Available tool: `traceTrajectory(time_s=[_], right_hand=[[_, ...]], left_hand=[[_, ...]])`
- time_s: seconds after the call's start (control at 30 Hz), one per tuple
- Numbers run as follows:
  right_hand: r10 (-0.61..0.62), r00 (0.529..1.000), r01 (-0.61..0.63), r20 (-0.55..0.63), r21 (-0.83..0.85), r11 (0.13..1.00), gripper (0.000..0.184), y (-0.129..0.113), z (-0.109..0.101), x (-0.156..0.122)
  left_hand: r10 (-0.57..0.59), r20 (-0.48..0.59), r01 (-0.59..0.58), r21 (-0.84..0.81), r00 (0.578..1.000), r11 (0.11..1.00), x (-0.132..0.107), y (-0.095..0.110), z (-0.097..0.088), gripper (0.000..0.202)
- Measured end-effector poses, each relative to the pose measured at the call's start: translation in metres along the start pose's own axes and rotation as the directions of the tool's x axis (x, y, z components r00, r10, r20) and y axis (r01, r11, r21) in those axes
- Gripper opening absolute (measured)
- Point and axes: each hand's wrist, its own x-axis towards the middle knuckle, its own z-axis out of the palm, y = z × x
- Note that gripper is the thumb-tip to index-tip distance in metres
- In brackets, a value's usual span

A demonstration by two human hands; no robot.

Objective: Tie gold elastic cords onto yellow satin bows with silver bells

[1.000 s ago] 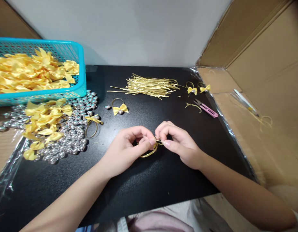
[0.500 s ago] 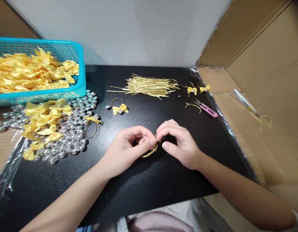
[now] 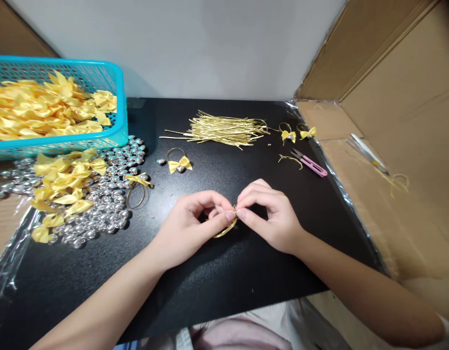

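The left hand (image 3: 195,224) pinches a gold loop (image 3: 226,232) between thumb and fingers, just over the near middle of the black surface (image 3: 195,296). The right hand (image 3: 273,214) meets it there, thumb and forefinger drawn close at the loop's end; whether they grip it, I cannot tell. Beyond lie gold cords (image 3: 228,130), with pink snips (image 3: 314,166) and 2 bow-trimmed rings (image 3: 288,136) to the right.

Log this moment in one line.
left hand: pinching gold loop; right hand: close beside it, hold unclear; pink snips: on black table; turquoise basket: yellow bows inside
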Motion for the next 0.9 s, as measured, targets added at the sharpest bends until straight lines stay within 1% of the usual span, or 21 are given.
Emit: traceTrajectory(time_s=[0.3, 0.5, 0.6, 0.7, 0.9], right_hand=[[-0.011, 1.000, 0.011, 0.012, -0.020, 1.000, 0.011, 0.0013, -0.0011, 0.0003], [-0.027, 1.000, 0.027, -0.006, 0.010, 1.000, 0.012, 0.0031, -0.0011, 0.0011], [-0.014, 1.000, 0.014, -0.004, 0.035, 0.999, 0.014, 0.0039, -0.0008, 0.0013], [-0.003, 1.000, 0.003, -0.012, 0.051, 0.999, 0.014, 0.0044, 0.0001, 0.0007], [-0.021, 0.999, 0.024, -0.043, 0.067, 0.997, 0.006, 0.0026, 0.0022, -0.0014]], left_hand=[[0.021, -0.018, -0.021, 0.007, 1.000, 1.000, -0.0007, 0.0015, -0.0014, 0.014], [0.041, -0.047, -0.039, 0.041, 0.998, 0.998, -0.0002, 0.0004, -0.0024, 0.012], [0.049, -0.063, -0.045, 0.052, 0.997, 0.998, 0.0000, -0.0005, -0.0032, 0.012], [0.064, -0.087, -0.058, 0.066, 0.994, 0.996, -0.0005, -0.0003, -0.0032, 0.012], [0.128, -0.157, -0.112, 0.102, 0.979, 0.988, -0.0014, 0.0004, -0.0012, 0.011]])
